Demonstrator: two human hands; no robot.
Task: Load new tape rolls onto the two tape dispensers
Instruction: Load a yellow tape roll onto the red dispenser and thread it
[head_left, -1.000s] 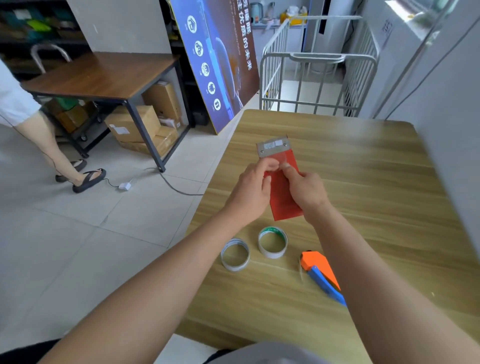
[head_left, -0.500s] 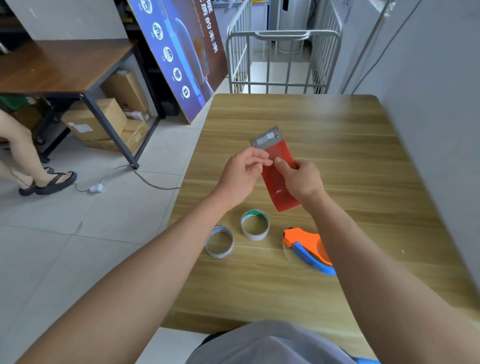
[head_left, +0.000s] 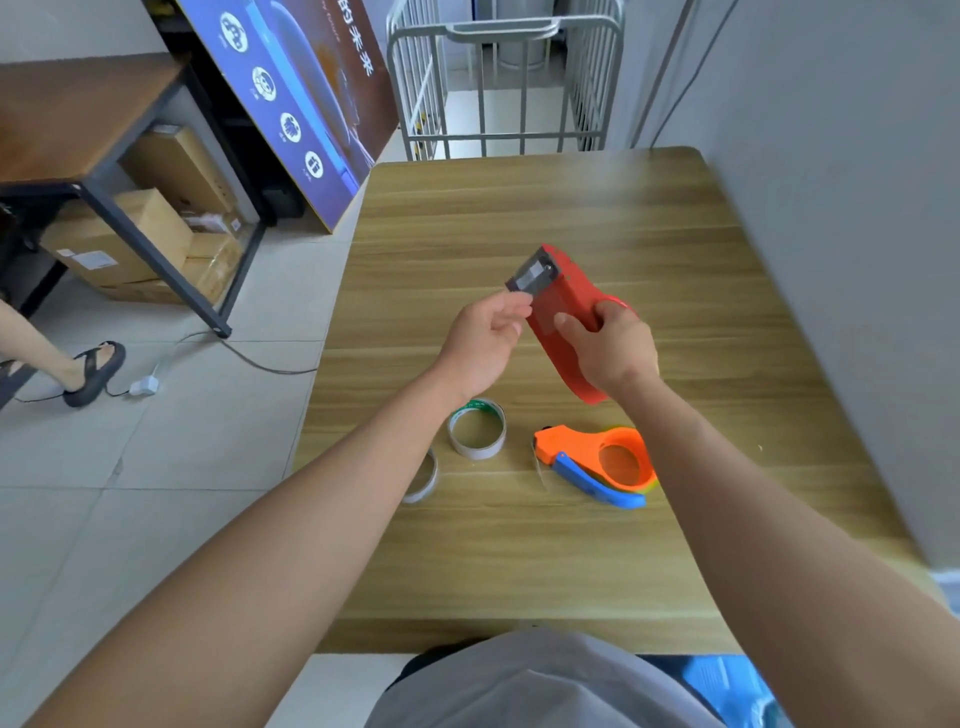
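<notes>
I hold a red tape dispenser above the middle of the wooden table. My right hand grips its body from the right. My left hand pinches at the grey metal blade plate on its upper end. An orange and blue tape dispenser lies on the table below my right wrist. A tape roll with a green-printed core lies left of it. A second tape roll sits partly hidden under my left forearm.
A grey wall runs along the table's right side. A metal cage cart stands beyond the far edge. To the left are a blue poster board, a brown table over cardboard boxes, a floor cable and another person's sandalled foot.
The red dispenser has turned, so its rounded side now shows under my right hand. The camera view has tipped downward and closer to the table.
</notes>
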